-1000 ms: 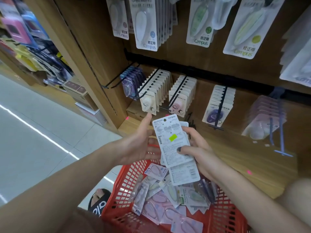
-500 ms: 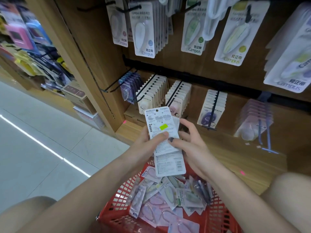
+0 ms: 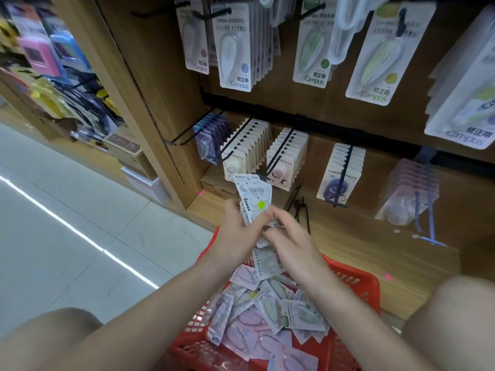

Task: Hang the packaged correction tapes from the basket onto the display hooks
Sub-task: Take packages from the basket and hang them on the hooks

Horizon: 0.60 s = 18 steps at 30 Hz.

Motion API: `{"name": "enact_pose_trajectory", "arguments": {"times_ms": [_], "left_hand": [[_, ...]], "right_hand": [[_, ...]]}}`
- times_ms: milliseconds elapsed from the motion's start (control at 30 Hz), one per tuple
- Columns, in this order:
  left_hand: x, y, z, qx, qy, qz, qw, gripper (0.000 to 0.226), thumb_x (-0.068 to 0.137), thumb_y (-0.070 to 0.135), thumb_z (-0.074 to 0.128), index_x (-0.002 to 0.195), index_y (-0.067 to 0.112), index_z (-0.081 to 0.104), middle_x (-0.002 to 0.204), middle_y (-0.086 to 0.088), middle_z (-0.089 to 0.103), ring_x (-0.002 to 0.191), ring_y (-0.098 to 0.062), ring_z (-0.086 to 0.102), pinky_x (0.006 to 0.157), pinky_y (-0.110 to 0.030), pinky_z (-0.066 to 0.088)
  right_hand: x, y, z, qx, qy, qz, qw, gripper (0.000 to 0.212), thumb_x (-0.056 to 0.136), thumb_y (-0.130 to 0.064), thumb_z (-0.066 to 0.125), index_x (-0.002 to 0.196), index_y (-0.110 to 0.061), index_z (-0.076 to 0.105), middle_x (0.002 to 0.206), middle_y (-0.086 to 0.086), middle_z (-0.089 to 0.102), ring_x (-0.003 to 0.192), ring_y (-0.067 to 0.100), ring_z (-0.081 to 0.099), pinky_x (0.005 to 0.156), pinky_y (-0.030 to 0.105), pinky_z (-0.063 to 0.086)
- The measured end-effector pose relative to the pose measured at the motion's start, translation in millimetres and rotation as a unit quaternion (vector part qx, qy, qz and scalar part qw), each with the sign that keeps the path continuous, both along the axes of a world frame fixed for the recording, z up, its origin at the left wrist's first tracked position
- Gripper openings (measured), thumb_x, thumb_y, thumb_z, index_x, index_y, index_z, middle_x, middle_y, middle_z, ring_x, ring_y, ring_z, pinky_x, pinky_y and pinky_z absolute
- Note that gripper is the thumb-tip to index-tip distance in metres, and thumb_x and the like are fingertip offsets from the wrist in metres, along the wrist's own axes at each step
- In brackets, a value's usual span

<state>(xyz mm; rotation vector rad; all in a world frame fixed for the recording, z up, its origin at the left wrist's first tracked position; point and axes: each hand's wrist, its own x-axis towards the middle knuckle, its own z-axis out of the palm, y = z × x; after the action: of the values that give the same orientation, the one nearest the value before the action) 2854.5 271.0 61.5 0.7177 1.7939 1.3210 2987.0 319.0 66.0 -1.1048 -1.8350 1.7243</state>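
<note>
head view: both hands gripping correction tape packs

left hand (image 3: 235, 231) and right hand (image 3: 289, 242) are pinching a small stack of packaged correction tapes (image 3: 254, 199) (printed backs showing), holding it above the red basket (image 3: 356, 279), just below the loaded display hooks (image 3: 281, 145).

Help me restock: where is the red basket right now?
In the head view, the red basket sits bottom centre, below both hands, in front of the wooden shelf, holding loose packaged correction tapes.

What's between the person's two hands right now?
A small stack of packaged correction tapes, backs facing the head camera, held between the left hand and right hand above the red basket.
</note>
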Motion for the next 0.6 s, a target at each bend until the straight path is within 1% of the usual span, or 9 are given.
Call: {"name": "enact_pose_trajectory", "arguments": {"times_ms": [33,100,133,200,300,400,467,533,600], "left_hand": [[1.8,0.0,1.0,-0.003,-0.006,0.001,1.000,0.055,0.092,0.054,0.070,0.127,0.024,0.041,0.111,0.009,0.070,0.094,0.000,0.074,0.076,-0.024,0.061],[6.6,0.3,2.5,-0.015,-0.038,-0.003,0.999,0.068,0.086,0.073,0.058,0.130,0.024,0.038,0.115,0.002,0.068,0.102,-0.007,0.073,0.085,-0.031,0.060],[9.9,1.0,3.1,-0.023,-0.051,-0.006,0.998,0.073,0.084,0.078,0.052,0.131,0.025,0.037,0.117,-0.001,0.067,0.106,-0.010,0.072,0.090,-0.035,0.059],[15.0,3.7,4.0,-0.027,-0.079,0.002,0.997,0.070,0.089,0.080,0.043,0.132,0.025,0.036,0.118,-0.005,0.066,0.108,-0.014,0.071,0.087,-0.036,0.058],[16.4,8.5,4.9,-0.006,-0.166,0.049,0.985,0.063,0.092,0.075,0.040,0.126,0.022,0.043,0.116,-0.012,0.067,0.107,-0.020,0.072,0.083,-0.039,0.058],[10.0,9.0,5.7,0.016,-0.251,0.069,0.965,0.043,0.101,0.059,0.048,0.121,0.021,0.047,0.117,-0.014,0.070,0.106,-0.023,0.074,0.078,-0.039,0.060],[5.9,5.9,2.8,0.032,-0.275,0.061,0.959,0.035,0.096,0.044,0.061,0.119,0.020,0.048,0.098,-0.007,0.075,0.089,-0.017,0.077,0.070,-0.034,0.061],[4.8,3.1,0.6,0.031,-0.275,0.037,0.960,0.027,0.100,0.029,0.062,0.120,0.023,0.046,0.074,-0.001,0.073,0.068,-0.011,0.072,0.062,-0.030,0.058],[5.0,0.1,-0.6,0.018,-0.268,0.021,0.963,0.029,0.102,0.026,0.065,0.121,0.026,0.042,0.068,-0.001,0.070,0.054,-0.010,0.064,0.051,-0.024,0.052]], "right_hand": [[-1.9,-2.2,0.4,-0.027,0.010,0.010,1.000,0.059,0.086,-0.053,0.052,0.145,-0.054,0.047,0.146,-0.030,0.052,0.136,-0.003,0.049,0.112,0.031,0.041],[-5.5,-5.8,-0.6,-0.068,0.029,0.023,0.997,0.057,0.083,-0.058,0.045,0.140,-0.064,0.044,0.140,-0.027,0.059,0.132,-0.003,0.053,0.110,0.035,0.045],[-7.3,-6.7,-1.5,-0.076,0.034,0.024,0.996,0.053,0.084,-0.062,0.043,0.137,-0.068,0.044,0.132,-0.027,0.064,0.126,-0.004,0.057,0.103,0.035,0.049],[-10.9,-7.3,-5.2,-0.083,0.052,0.021,0.995,0.044,0.086,-0.069,0.043,0.130,-0.068,0.048,0.111,-0.027,0.070,0.110,-0.005,0.065,0.087,0.030,0.052],[-13.3,-10.1,-10.5,-0.110,0.102,0.005,0.989,0.043,0.087,-0.073,0.055,0.129,-0.064,0.051,0.116,-0.034,0.068,0.106,-0.015,0.064,0.088,0.025,0.049],[-14.5,-9.5,-15.4,-0.120,0.134,-0.032,0.983,0.048,0.086,-0.058,0.070,0.131,-0.055,0.056,0.122,-0.024,0.071,0.114,-0.004,0.067,0.095,0.030,0.052],[-14.9,-8.0,-17.0,-0.133,0.135,-0.066,0.980,0.043,0.088,-0.045,0.072,0.130,-0.050,0.062,0.120,-0.017,0.075,0.114,0.005,0.070,0.096,0.035,0.054],[-12.0,-5.9,-15.7,-0.162,0.137,-0.087,0.973,0.032,0.094,-0.035,0.068,0.123,-0.049,0.069,0.118,-0.012,0.077,0.112,0.011,0.073,0.092,0.037,0.058],[-5.8,-1.5,-14.5,-0.209,0.152,-0.094,0.962,0.026,0.100,-0.028,0.063,0.111,-0.047,0.076,0.114,-0.001,0.079,0.107,0.021,0.076,0.088,0.045,0.063]]}}
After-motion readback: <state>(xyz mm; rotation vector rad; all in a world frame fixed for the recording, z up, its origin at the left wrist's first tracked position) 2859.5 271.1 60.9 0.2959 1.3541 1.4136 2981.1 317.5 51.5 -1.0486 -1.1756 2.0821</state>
